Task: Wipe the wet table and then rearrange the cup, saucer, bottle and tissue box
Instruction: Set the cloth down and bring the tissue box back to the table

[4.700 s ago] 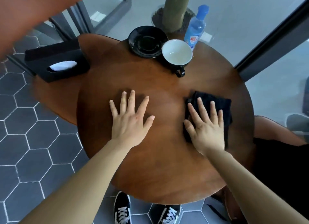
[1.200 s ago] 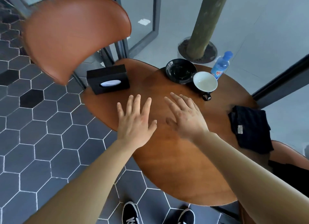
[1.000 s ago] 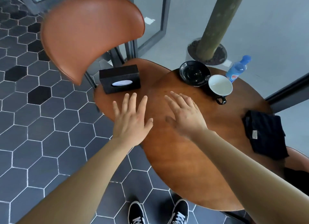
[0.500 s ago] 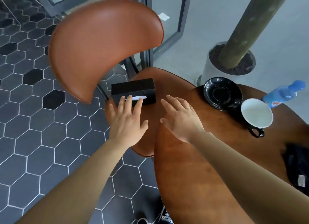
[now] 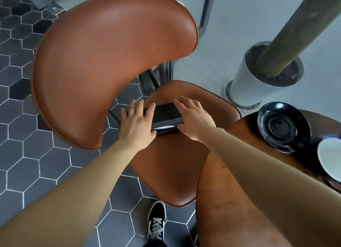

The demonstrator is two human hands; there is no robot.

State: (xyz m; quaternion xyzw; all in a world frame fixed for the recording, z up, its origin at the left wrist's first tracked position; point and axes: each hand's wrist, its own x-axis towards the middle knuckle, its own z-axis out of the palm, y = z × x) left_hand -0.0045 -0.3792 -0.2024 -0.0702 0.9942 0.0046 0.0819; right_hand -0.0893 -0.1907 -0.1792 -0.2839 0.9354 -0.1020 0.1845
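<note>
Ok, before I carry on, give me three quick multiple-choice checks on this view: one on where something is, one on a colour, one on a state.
1. Where does the tissue box sit?
A. on the chair seat
B. on the table beside the saucer
C. on the floor tiles

2. What colour is the saucer?
A. white
B. black
C. blue

3. How do the hands stand to the tissue box?
A. both lie flat on the table, away from it
B. only the right hand touches it
C. one hand is at each end of it

Answers:
1. A, the box rests on the brown chair seat, left of the table.
2. B, the saucer is glossy black at the table's far edge.
3. C, the left hand covers the box's left end and the right hand its right end.
</note>
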